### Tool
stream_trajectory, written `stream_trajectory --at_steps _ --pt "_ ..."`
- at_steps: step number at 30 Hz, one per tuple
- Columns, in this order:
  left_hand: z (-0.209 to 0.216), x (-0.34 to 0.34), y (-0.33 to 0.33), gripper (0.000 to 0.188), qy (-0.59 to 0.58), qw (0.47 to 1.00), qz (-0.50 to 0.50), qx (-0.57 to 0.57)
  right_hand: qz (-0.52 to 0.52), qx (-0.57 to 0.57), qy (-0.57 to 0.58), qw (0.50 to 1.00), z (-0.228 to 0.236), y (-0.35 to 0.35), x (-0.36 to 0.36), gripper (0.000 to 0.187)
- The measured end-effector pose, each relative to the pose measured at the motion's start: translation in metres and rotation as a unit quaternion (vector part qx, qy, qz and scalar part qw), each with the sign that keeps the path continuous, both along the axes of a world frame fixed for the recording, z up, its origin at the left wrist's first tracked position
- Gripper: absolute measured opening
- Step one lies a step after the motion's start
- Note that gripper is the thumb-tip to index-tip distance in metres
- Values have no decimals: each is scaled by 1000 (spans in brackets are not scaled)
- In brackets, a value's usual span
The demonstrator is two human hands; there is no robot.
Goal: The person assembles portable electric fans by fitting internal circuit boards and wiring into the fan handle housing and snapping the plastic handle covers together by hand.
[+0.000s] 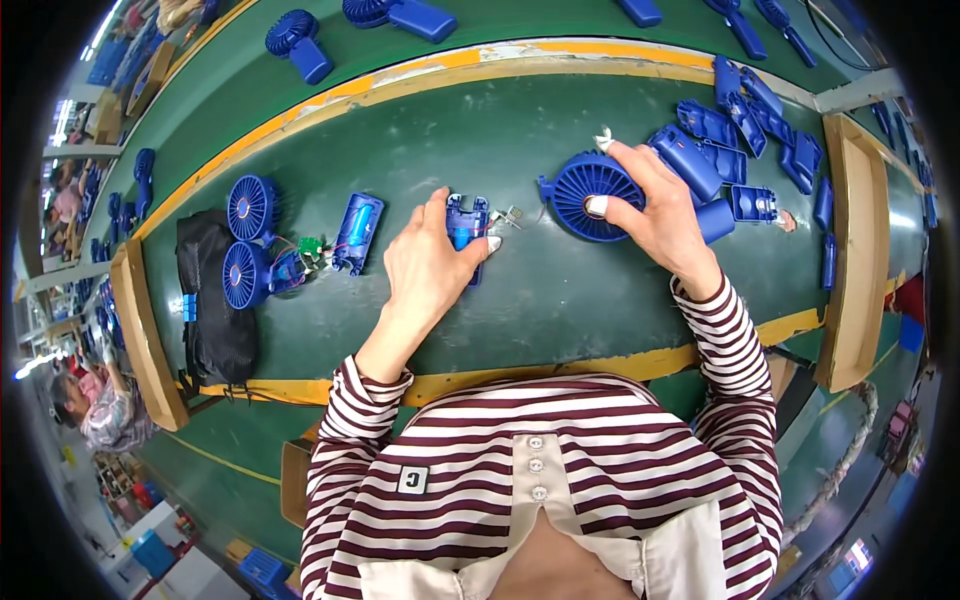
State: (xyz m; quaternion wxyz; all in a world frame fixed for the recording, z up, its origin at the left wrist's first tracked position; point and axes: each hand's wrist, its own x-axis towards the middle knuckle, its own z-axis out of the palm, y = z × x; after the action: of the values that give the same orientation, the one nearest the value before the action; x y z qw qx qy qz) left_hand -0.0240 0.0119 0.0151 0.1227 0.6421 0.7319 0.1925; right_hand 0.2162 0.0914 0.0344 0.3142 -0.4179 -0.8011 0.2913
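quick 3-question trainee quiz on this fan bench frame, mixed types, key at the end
1. True or false: the right hand rests on a round blue fan head.
2. What does the left hand grip? A) a blue handle shell with parts inside; B) a black bag; C) a green circuit board.
3. Fill in: the loose pile of blue handle shells lies to the person's ____ side, beyond the right hand.

Key: 1 true; 2 A; 3 right.
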Motion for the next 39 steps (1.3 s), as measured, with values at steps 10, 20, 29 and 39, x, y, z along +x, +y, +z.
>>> stream_trajectory --at_steps 10,20,29,39 --pt "-6 -5 -3 26 -639 747 41 -179 -69 -177 338 922 6 15 1 56" --pt "-8 2 -8 36 -697 657 173 -227 20 -315 432 845 26 4 -29 44" --pt "-2 1 -15 34 -713 650 112 -239 44 -327 386 862 25 12 -46 36" --pt "9 12 -18 37 -695 667 57 -263 80 -255 218 939 10 21 -73 34"
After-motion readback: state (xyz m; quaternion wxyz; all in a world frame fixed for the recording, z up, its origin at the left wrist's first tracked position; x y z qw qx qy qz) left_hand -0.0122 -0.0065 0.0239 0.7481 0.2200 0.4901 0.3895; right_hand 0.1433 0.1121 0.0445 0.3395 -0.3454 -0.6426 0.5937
